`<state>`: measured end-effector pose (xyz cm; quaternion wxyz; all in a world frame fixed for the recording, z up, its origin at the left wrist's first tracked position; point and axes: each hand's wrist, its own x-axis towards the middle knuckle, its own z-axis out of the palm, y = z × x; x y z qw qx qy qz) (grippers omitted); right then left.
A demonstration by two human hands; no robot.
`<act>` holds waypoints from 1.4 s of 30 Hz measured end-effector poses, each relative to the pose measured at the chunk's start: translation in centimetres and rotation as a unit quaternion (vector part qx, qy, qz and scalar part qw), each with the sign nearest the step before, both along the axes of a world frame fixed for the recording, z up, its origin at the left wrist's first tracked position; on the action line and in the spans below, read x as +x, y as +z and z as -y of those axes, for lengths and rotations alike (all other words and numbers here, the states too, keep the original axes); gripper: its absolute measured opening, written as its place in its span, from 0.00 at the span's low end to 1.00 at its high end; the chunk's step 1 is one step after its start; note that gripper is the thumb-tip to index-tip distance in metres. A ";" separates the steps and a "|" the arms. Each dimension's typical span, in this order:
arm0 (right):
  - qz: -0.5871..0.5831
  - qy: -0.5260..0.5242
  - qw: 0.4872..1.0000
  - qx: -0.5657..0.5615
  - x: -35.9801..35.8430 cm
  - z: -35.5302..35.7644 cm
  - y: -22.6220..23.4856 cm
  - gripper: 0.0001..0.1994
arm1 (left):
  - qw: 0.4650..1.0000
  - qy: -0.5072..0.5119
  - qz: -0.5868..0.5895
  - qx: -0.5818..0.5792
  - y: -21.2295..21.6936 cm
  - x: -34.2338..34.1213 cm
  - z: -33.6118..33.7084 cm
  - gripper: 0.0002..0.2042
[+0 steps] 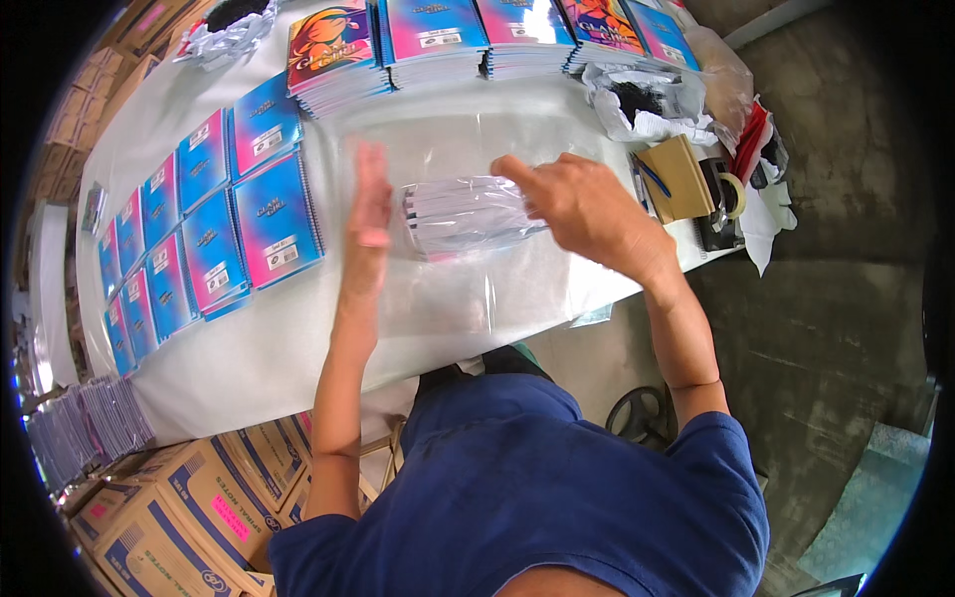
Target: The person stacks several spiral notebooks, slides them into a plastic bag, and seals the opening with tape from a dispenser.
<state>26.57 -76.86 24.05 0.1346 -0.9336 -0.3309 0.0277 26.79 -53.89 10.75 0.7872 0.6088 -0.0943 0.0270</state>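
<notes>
A stack of notebooks (463, 214), edges facing up at me, lies wrapped in clear, shiny plastic film in the middle of the table. Just off its left end is my left hand (370, 199), slightly smeared by motion, seen edge-on with fingers stretched up and holding nothing visible. Over the bundle's right end, my right hand (597, 214) is closed, with the index finger reaching across the film and the other fingers curled. What is between those fingers, if anything, is hidden. More clear film (438, 298) spreads on the table around the bundle.
Blue-and-pink spiral notebooks (279, 219) lie in rows at the left. Taller notebook stacks (433, 35) line the far side. At the right are crumpled paper (647, 104), a brown pad (674, 177) and a tape dispenser (731, 199). Cardboard boxes (189, 507) stand below left.
</notes>
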 end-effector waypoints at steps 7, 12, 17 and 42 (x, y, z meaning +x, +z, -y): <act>0.157 0.019 0.980 0.120 0.5 -2.1 4.5 0.11 | 0.998 -0.039 0.010 -0.053 -3.7 -1.3 0.7 0.60; 0.055 0.083 0.995 0.018 -1.6 -5.5 0.0 0.12 | 0.983 0.003 0.030 -0.184 -6.2 -2.1 1.4 0.47; 0.042 0.067 0.997 0.002 -0.5 -4.3 -0.7 0.07 | 0.991 -0.036 0.081 -0.101 -6.9 -1.6 -0.1 0.29; -0.211 -0.062 0.864 0.452 -1.3 6.0 -13.4 0.28 | 0.933 -0.107 0.207 0.274 -1.4 1.0 -0.9 0.21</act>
